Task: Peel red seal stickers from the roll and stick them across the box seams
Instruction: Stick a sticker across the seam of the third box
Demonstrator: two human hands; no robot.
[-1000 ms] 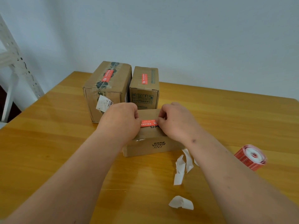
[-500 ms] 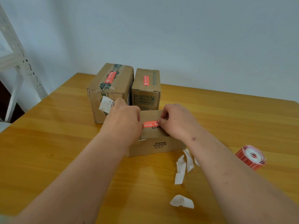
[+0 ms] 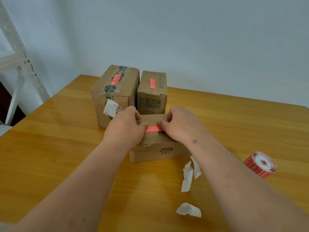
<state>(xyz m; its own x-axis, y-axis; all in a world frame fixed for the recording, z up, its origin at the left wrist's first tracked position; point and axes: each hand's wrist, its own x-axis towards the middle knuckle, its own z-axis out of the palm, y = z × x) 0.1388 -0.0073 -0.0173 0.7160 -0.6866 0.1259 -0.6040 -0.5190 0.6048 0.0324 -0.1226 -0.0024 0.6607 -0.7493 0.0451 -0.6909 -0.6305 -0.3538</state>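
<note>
Both hands – left hand [image 3: 124, 129], right hand [image 3: 179, 125] – press curled fingertips onto the red sticker [image 3: 153, 128] atop the front box [image 3: 157, 148], behind it 2 sealed boxes. Risk: uneven pressure could wrinkle it or leave it off the seam – which the hands hide.

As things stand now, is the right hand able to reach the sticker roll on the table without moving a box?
Probably yes. The sticker roll lies on bare table on the right hand's own side, apart from the boxes. Nothing stands between them, but that hand first has to leave the red sticker it presses.
</note>
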